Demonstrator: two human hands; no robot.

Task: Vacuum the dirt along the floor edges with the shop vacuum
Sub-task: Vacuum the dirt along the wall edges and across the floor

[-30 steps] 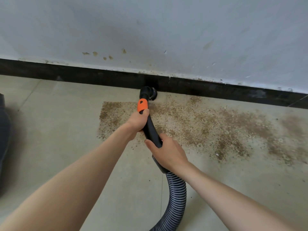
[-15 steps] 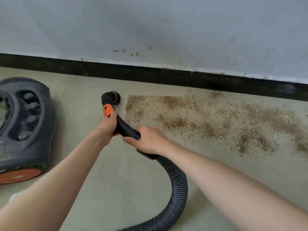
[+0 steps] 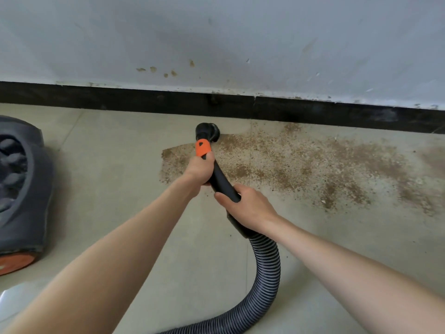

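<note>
The round black brush nozzle (image 3: 207,131) sits on the floor just short of the black baseboard (image 3: 313,112), at the top left corner of a wide patch of brown dirt (image 3: 301,169). Behind the nozzle is an orange collar (image 3: 202,147) on the black wand (image 3: 222,182). My left hand (image 3: 200,169) grips the wand right below the collar. My right hand (image 3: 248,207) grips it lower, where the ribbed grey hose (image 3: 266,273) begins. The hose curves down and off the bottom edge.
The dark grey vacuum body (image 3: 21,189) with an orange end lies on the floor at the left edge. A stained white wall (image 3: 216,39) rises above the baseboard. Beige floor tiles (image 3: 115,145) left of the dirt patch look clean.
The nozzle has gone from left of the dirt patch forward and right to the patch's top left corner by the baseboard. Both hands kept their grip on the wand.
</note>
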